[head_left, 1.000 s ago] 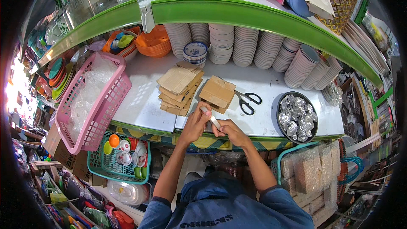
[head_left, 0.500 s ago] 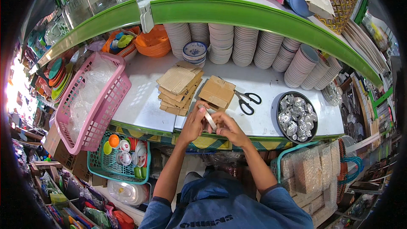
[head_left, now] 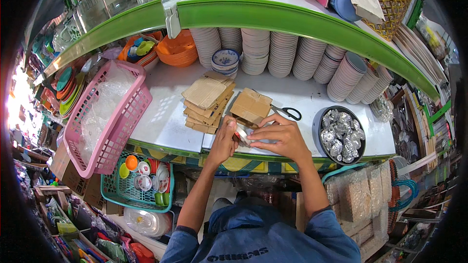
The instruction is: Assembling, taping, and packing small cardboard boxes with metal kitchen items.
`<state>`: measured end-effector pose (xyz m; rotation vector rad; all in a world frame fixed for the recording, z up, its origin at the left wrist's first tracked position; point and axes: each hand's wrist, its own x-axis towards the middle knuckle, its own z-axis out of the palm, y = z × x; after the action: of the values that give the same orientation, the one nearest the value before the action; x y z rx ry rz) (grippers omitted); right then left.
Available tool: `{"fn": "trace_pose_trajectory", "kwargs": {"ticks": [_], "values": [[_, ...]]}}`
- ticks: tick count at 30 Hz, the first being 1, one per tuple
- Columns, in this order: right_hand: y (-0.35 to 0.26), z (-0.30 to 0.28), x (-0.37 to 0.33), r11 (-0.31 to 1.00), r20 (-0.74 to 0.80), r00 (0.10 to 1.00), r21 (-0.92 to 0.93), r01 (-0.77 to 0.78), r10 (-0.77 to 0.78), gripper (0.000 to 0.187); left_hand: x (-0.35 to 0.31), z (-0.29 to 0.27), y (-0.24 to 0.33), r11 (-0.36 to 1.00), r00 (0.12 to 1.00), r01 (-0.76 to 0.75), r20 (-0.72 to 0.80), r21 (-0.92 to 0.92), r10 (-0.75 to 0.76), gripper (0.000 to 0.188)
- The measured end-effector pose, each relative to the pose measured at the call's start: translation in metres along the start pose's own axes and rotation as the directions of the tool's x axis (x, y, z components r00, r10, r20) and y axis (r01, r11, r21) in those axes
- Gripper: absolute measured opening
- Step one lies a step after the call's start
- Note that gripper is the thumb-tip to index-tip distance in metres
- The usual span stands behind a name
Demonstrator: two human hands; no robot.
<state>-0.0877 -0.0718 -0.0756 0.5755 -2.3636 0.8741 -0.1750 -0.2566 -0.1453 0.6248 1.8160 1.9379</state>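
Observation:
A narrow whitish ring that looks like a roll of tape (head_left: 243,135) is held over the front edge of the white shelf. My left hand (head_left: 224,141) is closed round its left side. My right hand (head_left: 282,139) meets it from the right, thumb and fingertips pinched at its edge; exactly what they grip there is partly hidden. Just beyond my hands lies a folded brown cardboard piece (head_left: 250,106). To its left is a pile of flat cardboard pieces (head_left: 208,92). Black-handled scissors (head_left: 292,113) lie to the right, partly covered by my right hand.
A round dark pan (head_left: 318,136) of silvery fluted moulds stands at right. Stacked bowls (head_left: 282,53) line the back under a green shelf edge (head_left: 292,17). A pink basket (head_left: 141,100) with plastic wrap is at left, above a teal basket (head_left: 168,199) of small dishes.
My right hand has shifted up and right, its fingers now stretched across the roll's right side and covering part of the scissors. The roll has tilted a little in my left hand.

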Motion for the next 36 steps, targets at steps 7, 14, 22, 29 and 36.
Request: {"fn": "trace_pose_trajectory", "kwargs": {"ticks": [7,14,22,29,36], "values": [[-0.014,-0.018,0.015,0.922,0.168,0.969,-0.315,0.226,-0.18,0.016,0.0,0.002,0.001,0.996,0.999,-0.006,-0.036,0.093,0.01,0.048],[-0.016,-0.018,0.027,0.909,0.28,0.946,-0.33,0.256,-0.165,0.012,0.002,-0.001,0.0,0.998,0.998,0.029,-0.049,0.05,-0.027,0.049],[-0.017,-0.018,0.026,0.951,0.205,0.964,-0.221,0.216,-0.171,0.011,0.003,0.0,-0.004,0.99,0.999,0.023,-0.048,0.14,-0.017,0.064],[-0.003,-0.037,0.022,0.999,0.195,0.98,0.011,0.033,-0.034,0.017,-0.002,0.004,0.018,0.976,0.997,0.053,-0.063,0.212,-0.04,0.053],[0.011,-0.07,0.018,0.928,0.325,0.92,0.219,-0.301,0.221,0.018,-0.006,0.008,0.008,0.867,0.945,-0.217,-0.125,0.448,0.301,0.018]]}}
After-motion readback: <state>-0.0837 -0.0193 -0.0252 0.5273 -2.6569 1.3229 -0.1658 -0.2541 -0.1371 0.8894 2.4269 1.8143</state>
